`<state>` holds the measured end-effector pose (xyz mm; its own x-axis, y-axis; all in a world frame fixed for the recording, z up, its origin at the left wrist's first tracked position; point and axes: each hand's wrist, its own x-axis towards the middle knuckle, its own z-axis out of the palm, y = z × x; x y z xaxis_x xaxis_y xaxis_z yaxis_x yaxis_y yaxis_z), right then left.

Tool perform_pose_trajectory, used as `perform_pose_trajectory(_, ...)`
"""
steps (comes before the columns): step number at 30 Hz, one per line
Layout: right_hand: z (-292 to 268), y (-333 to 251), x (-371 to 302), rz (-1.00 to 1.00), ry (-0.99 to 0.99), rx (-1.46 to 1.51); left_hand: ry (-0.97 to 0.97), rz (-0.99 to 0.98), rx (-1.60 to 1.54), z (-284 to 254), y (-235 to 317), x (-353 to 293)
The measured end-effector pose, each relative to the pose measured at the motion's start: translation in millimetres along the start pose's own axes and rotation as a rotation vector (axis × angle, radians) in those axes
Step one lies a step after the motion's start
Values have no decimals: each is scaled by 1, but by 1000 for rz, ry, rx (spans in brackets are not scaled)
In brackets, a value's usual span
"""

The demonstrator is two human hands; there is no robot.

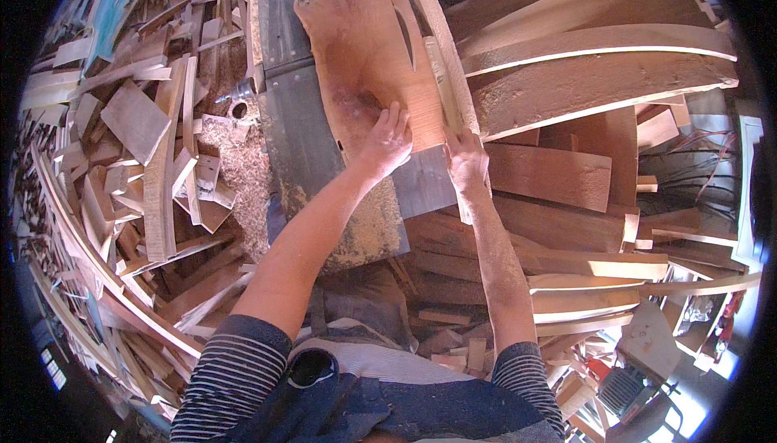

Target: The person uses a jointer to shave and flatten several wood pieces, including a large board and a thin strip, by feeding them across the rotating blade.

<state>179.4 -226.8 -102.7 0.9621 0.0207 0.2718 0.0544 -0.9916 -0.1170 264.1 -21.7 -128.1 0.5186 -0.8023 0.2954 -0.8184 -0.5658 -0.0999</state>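
Observation:
A wide wooden board (368,34) with a wavy left edge and a dark knot lies on a metal-topped work table (295,123). A long curved slit shows near its far right side. My left hand (388,142) rests on the board's near part, fingers stretched over the wood beside the knot. Along the board's right edge runs a narrow pale wooden strip (438,71). My right hand (468,160) is closed around the near part of this strip, close to the board's near right corner. The strip's near end sticks out below that hand.
A long wooden rail (447,30) borders the table's right side. Thick planks (599,87) are stacked to the right. Offcuts (137,119) and sawdust (243,168) heap up at left. A grey motor (622,390) stands at the lower right.

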Motion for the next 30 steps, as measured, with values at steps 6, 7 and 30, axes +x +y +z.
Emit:
perform_pose_trajectory(6,8,10,7,-86,-40,-13,33,-2,19,2,-3,0)
perform_pose_trajectory(7,9,11,8,-92,-44,-14,27,-2,12,2,-4,1)
perform_pose_trajectory(30,32,17,54,-121,22,-11,-193,-32,33,4,-42,27)
